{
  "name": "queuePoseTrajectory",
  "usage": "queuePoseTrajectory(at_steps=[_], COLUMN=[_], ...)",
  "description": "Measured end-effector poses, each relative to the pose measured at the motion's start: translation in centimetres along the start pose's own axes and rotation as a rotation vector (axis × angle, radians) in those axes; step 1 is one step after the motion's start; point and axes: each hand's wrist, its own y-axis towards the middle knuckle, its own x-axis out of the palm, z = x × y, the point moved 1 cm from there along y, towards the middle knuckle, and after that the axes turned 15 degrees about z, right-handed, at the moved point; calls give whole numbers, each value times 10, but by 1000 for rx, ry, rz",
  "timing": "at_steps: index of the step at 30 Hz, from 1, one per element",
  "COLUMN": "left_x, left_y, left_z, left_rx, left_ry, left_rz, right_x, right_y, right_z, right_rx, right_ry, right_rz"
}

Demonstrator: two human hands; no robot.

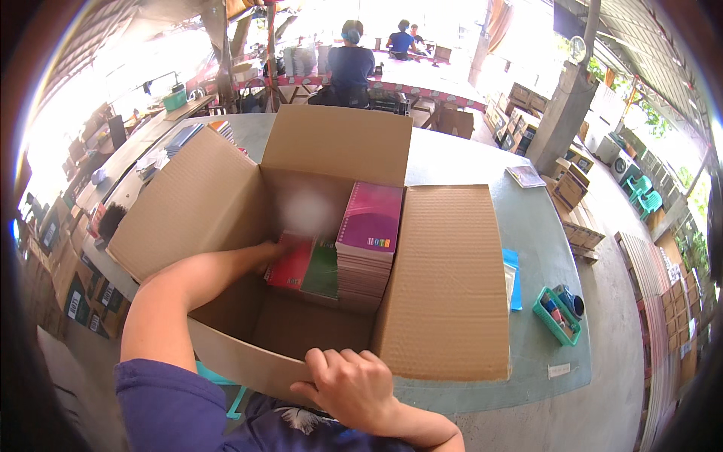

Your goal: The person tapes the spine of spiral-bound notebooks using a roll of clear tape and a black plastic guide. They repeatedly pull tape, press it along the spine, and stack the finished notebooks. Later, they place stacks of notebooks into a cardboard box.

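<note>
Head view, landmark: the open cardboard box (444, 301) on the grey desk (542, 233). Left arm enters from the near left of the box, elbow bent outward; the forearm crosses above the left side wall and points right and slightly away. Left hand (269, 256) sits inside the box, at the left edge of the red notebook (289, 267). Its fingertips are blurred, so state of the left grip: cannot tell. Right forearm comes from the near right of the box, angled up and left. Right hand (354, 386), back upward, hooks its fingers over the near rim, with the thumb at the outer face; this grip clasps the box wall.

Notebooks stand in the far half of the box: red at left, green notebook (321, 270) next to it, and a taller purple notebook stack (370, 217) in the far right corner. Covers face up. Long axes run near to far, far ends leaning slightly right. On the purple cover, the row of binding holes follows the left long edge.
</note>
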Motion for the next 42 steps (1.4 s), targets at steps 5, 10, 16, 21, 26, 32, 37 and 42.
queuePoseTrajectory(at_steps=[5,10,16,21,26,32,37,42], left_x=[12,-10,8,-1,-5,-4,-20,-40], left_y=[-6,-8,-23,-33,-8,-1,-30,-146], left_z=[-10,-30,26,32,-5,14,39,116], left_rx=[10,20,-36,8,-44,84,89,377], left_ry=[-280,-368,-107,275,-106,222,268,244], left_rz=[-233,-304,-268,-114,-218,32,53,35], right_x=[-2,5,0,3,4,3,-5,-6], right_y=[-1,4,12,6,5,3,2,-1], right_z=[7,4,0,-7,-4,3,-2,-3], right_rx=[-37,-94,-11,-64,-110,-83,-38,10], right_ry=[-10,51,-12,-25,25,4,18,-28], right_rz=[43,91,-39,-22,24,44,53,48])
